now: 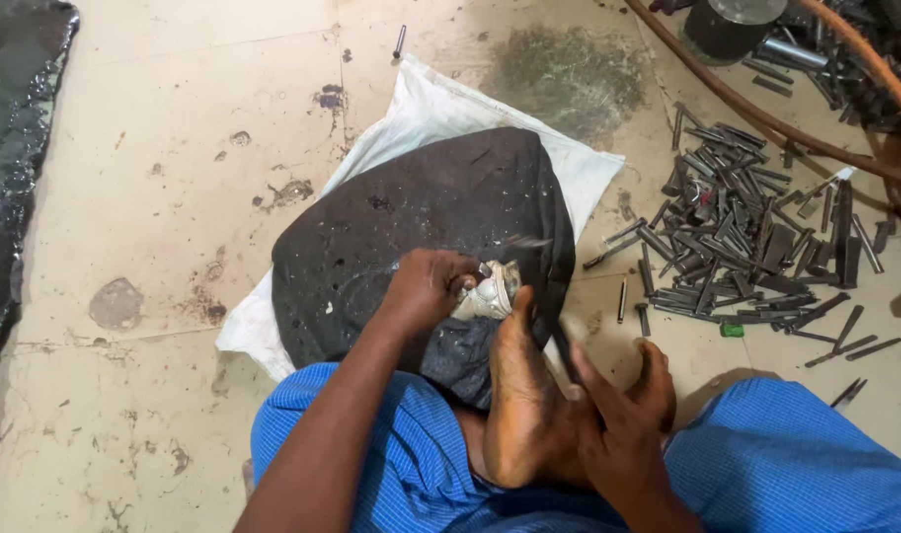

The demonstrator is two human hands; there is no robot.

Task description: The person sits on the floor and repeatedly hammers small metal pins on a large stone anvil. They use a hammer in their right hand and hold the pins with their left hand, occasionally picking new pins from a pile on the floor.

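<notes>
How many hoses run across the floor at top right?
2: one dark reddish-brown hose curving from the top edge toward the right edge, and one orange hose above it, near the corner. Others may lie out of view.

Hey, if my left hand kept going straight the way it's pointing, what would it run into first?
Probably the crumpled whitish cloth at the left hand's fingertips, by the big toe of the foot. Beyond it lies the dark round pad. Depth is unclear.

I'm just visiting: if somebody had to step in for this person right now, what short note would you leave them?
Left hand: closed on a crumpled whitish cloth, pressed to the dark round slab lying on a white sack.
Right hand: holds a thin dark rod beside the foot braced on the slab.
Pile of dark metal rods on the floor, right.
Done and left: cannot tell.
</notes>
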